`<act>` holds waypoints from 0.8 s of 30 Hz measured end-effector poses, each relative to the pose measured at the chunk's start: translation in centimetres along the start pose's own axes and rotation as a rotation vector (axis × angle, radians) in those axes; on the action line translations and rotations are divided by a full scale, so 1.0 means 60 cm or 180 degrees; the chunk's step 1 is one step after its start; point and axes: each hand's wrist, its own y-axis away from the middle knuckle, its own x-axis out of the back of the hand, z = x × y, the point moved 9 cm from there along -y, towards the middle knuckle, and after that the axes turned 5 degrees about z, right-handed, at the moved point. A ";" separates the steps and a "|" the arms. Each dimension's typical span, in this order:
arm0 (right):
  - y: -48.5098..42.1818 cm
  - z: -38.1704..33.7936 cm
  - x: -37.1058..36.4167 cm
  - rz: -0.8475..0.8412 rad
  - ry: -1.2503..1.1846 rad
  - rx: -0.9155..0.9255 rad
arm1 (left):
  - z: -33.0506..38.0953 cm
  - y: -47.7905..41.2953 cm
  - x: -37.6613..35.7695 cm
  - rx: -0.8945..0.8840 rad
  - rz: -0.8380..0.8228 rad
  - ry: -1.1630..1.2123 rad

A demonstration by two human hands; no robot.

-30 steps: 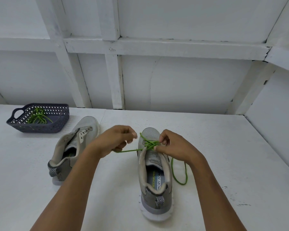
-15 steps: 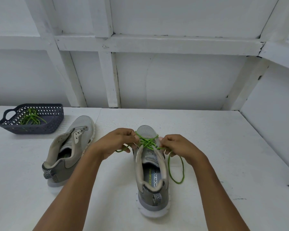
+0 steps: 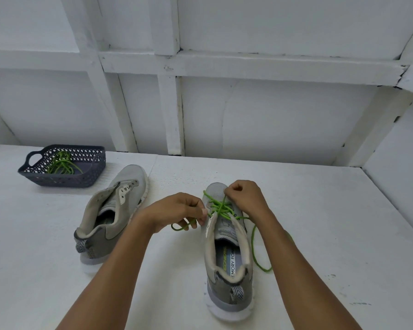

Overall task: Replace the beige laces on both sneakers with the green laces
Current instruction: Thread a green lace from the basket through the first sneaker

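A grey sneaker [image 3: 227, 258] stands in front of me, heel toward me, with a green lace [image 3: 218, 207] crossed through its front eyelets. My left hand [image 3: 174, 210] pinches one end of that lace beside the shoe's left flap. My right hand [image 3: 246, 196] hovers over the toe and pinches the lace there. The rest of the lace loops down on the table right of the shoe [image 3: 258, 253]. A second grey sneaker [image 3: 112, 210] lies to the left with no lace in it.
A dark perforated basket [image 3: 81, 177] at the far left of the white table [image 3: 320, 234] holds another green lace [image 3: 61, 163]. White panelled walls close the back and the right side.
My right hand has moved forward from the shoe's right flap to above the toe, drawing lace with it. My left hand has dropped slightly and its lace end now hangs in a loop.
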 end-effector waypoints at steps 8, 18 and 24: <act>-0.032 0.009 -0.019 -0.0105 0.0027 -0.0172 | -0.002 -0.009 -0.003 0.0051 -0.0113 -0.0093; -0.055 0.051 -0.054 -0.0327 0.0166 -0.0933 | -0.004 -0.009 -0.003 0.0068 -0.0125 0.0028; -0.071 0.039 -0.060 -0.0240 -0.0749 -0.1141 | -0.009 -0.013 0.001 0.0069 -0.0146 -0.0015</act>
